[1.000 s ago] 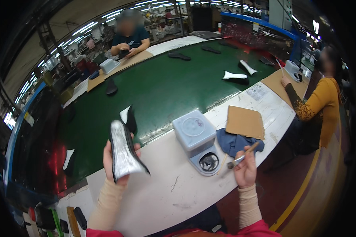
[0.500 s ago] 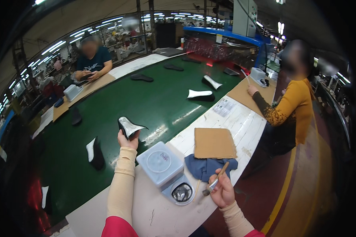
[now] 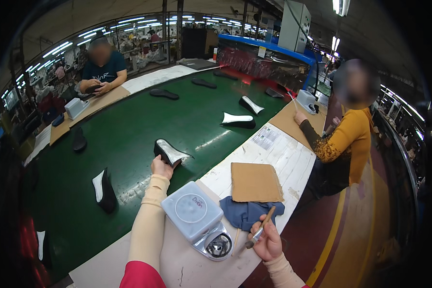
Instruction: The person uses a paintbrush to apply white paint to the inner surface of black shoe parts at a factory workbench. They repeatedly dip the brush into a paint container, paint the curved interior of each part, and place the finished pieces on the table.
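Over the near side of the green belt, my left hand [image 3: 162, 167] is closed on a black shoe part [image 3: 163, 150] with a silvery white inner face. The part is tilted, its pointed end toward the right. My right hand [image 3: 268, 244] grips a brush with a wooden handle [image 3: 267, 220], bristles pointing down and left above the pale work surface. Between my hands stands a light blue plastic container [image 3: 191, 209] with a round dish of dark, glossy liquid [image 3: 219, 245] at its front. A thin wooden stick [image 3: 236, 239] lies beside the dish.
A blue cloth [image 3: 249, 212] and cardboard piece [image 3: 257, 182] lie by my right hand. Several black shoe parts, like the white-faced one [image 3: 104, 191], rest on the green belt [image 3: 129, 125]. One co-worker [image 3: 103, 69] sits across; another in yellow [image 3: 357, 139] sits at the right.
My left hand has carried the shoe part a little to the right and away from me. My right hand keeps the brush in nearly the same place. The whole view has shifted slightly.
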`<state>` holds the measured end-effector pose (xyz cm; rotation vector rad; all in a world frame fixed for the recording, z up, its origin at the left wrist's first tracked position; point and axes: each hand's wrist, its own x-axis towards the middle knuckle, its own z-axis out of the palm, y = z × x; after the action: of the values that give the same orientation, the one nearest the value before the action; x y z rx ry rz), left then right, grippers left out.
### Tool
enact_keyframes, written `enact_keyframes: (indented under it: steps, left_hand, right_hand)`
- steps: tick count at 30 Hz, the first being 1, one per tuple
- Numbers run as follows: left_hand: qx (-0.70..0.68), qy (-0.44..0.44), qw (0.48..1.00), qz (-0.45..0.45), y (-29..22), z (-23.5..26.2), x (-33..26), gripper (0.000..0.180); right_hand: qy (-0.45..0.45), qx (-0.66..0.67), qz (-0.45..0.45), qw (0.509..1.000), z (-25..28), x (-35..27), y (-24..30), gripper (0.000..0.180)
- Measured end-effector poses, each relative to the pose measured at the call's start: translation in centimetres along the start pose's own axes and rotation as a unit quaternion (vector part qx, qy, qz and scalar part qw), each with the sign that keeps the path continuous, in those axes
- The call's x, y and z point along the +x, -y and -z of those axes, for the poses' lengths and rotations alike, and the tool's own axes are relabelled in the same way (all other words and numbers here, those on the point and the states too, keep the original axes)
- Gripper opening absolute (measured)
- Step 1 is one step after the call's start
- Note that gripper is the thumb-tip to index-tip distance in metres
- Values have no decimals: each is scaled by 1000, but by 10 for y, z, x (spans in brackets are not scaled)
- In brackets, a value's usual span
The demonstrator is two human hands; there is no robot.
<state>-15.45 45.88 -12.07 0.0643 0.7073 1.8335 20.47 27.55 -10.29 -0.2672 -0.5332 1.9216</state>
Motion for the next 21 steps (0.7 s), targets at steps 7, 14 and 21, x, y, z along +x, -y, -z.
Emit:
enact_keyframes:
  steps: [7,14,21]
  left_hand:
    - [268,-120,955,-47,-37,15,-39,52]
    - [512,-77,760,-392,-32,46,-143,19]
    - [650,20,598,-469,-43,77,-257,17]
  right_hand:
    - [-7,-20,26,999,-3,1,1,22]
    - [14,-26,41,999,-3,3,-1,21]
    - [11,-42,71,996,1,3,-4,16]
